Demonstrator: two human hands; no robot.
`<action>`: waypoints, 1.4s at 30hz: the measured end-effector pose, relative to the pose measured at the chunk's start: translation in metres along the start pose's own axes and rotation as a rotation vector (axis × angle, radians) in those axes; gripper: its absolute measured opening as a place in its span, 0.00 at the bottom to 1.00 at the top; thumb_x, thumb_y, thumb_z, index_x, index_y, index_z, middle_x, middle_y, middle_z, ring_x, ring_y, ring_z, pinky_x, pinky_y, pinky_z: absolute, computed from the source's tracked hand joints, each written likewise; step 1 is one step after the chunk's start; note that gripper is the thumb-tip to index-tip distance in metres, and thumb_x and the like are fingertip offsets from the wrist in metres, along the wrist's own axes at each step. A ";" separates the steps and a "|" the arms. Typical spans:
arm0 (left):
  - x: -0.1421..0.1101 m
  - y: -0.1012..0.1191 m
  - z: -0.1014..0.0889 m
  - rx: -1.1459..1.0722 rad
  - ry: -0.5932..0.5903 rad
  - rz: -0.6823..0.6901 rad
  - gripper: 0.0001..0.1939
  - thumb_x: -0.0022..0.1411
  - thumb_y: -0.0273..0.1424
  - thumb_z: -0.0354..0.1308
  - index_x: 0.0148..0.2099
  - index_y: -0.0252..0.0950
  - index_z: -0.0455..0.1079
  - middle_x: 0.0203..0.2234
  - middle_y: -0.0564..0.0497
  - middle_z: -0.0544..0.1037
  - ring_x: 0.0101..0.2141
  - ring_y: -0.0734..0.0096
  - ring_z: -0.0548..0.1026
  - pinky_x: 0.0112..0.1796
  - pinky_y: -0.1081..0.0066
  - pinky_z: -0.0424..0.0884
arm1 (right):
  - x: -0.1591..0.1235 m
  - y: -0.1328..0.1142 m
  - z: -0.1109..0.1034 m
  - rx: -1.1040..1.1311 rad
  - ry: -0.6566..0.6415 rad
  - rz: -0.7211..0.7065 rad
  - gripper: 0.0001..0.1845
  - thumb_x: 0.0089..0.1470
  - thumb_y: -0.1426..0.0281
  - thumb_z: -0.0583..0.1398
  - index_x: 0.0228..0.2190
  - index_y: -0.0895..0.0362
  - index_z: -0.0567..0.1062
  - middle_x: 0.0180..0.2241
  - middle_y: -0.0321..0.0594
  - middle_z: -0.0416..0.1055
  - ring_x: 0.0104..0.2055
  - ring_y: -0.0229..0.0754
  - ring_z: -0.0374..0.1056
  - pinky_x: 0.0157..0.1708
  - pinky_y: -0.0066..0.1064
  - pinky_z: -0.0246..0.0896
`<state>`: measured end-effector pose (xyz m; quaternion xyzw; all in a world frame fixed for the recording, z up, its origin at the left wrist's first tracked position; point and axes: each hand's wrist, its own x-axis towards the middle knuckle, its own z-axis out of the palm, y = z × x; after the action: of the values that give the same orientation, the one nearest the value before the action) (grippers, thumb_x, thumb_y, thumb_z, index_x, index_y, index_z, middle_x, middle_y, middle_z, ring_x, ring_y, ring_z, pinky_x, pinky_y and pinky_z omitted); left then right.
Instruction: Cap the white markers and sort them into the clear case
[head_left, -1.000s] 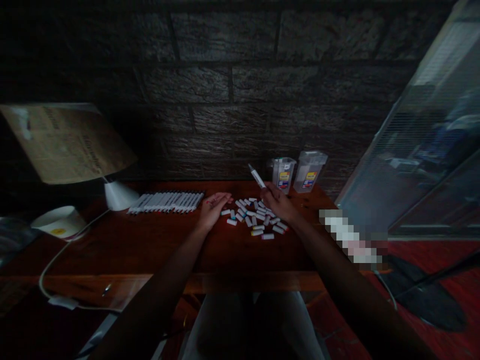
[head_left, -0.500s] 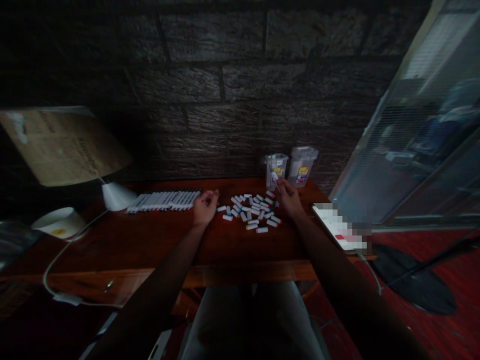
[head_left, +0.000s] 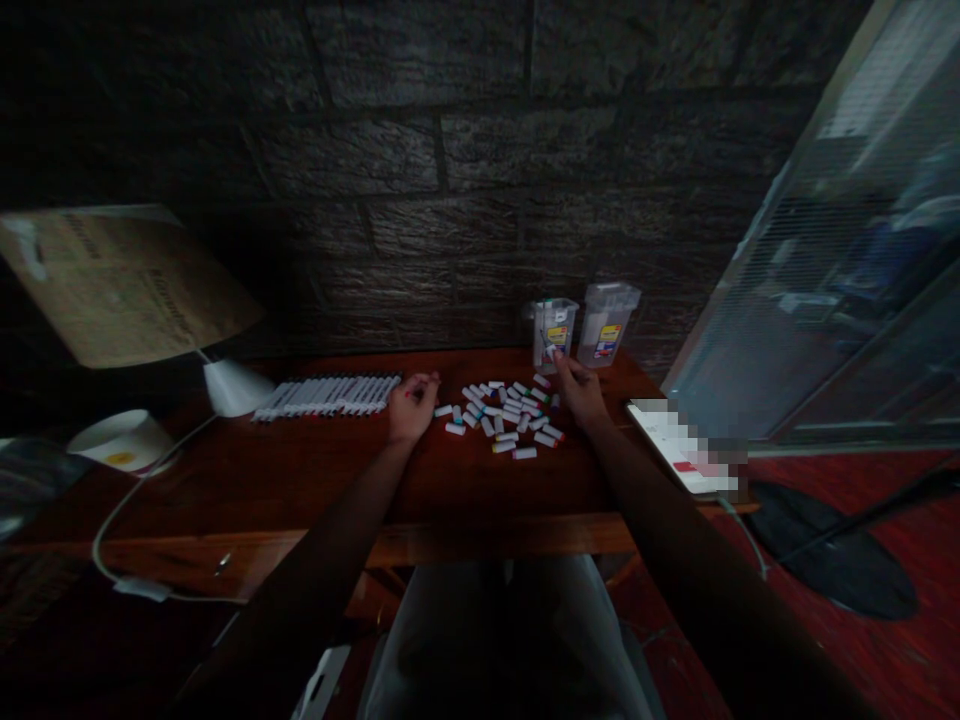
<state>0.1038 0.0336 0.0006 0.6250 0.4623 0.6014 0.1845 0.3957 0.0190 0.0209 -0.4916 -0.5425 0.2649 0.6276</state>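
Marker (head_left: 553,350) pinched between right fingers (head_left: 564,362), seemingly tilted, before clear container (head_left: 553,335). Left fingers (head_left: 429,388) loosely curled beside caps (head_left: 502,412) on counter (head_left: 480,490); whether holding anything, cannot tell.

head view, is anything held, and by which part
The right hand holds a marker by its lower end; whether the left hand holds anything cannot be told.
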 end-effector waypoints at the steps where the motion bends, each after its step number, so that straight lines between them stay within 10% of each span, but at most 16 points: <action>1: 0.000 0.000 0.000 0.001 -0.002 -0.004 0.13 0.60 0.39 0.56 0.28 0.37 0.70 0.15 0.56 0.71 0.20 0.74 0.70 0.26 0.75 0.65 | 0.000 0.000 -0.001 -0.003 0.009 0.023 0.28 0.51 0.44 0.58 0.26 0.57 0.78 0.24 0.37 0.73 0.30 0.40 0.68 0.31 0.30 0.60; 14: 0.000 -0.002 0.001 0.006 0.006 -0.005 0.13 0.60 0.41 0.56 0.29 0.38 0.69 0.16 0.56 0.71 0.20 0.73 0.71 0.27 0.75 0.65 | 0.000 -0.005 -0.003 -0.094 0.049 0.003 0.30 0.51 0.43 0.57 0.19 0.57 0.72 0.20 0.36 0.68 0.27 0.39 0.64 0.29 0.30 0.57; 29: -0.009 0.015 -0.002 0.188 -0.017 0.117 0.13 0.64 0.42 0.54 0.36 0.38 0.72 0.21 0.55 0.73 0.24 0.73 0.72 0.29 0.75 0.66 | 0.006 0.010 0.006 0.220 -0.035 0.127 0.24 0.45 0.48 0.64 0.37 0.52 0.71 0.30 0.34 0.74 0.29 0.39 0.71 0.30 0.30 0.67; 35: -0.024 0.035 0.008 0.231 -0.190 0.330 0.26 0.60 0.42 0.62 0.57 0.39 0.66 0.34 0.51 0.79 0.34 0.70 0.76 0.40 0.71 0.71 | -0.008 -0.016 0.014 0.621 -0.320 0.220 0.25 0.37 0.62 0.73 0.35 0.50 0.69 0.39 0.35 0.78 0.43 0.45 0.76 0.47 0.40 0.70; 42: -0.033 0.040 0.023 0.189 -0.408 0.354 0.29 0.60 0.41 0.63 0.62 0.42 0.64 0.37 0.50 0.82 0.37 0.67 0.80 0.42 0.69 0.74 | -0.030 -0.032 0.050 0.543 -0.520 0.188 0.19 0.42 0.62 0.72 0.36 0.51 0.74 0.38 0.34 0.76 0.40 0.41 0.75 0.44 0.36 0.72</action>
<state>0.1445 -0.0058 0.0082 0.8186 0.3532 0.4402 0.1070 0.3343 -0.0028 0.0333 -0.2715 -0.5460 0.5711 0.5496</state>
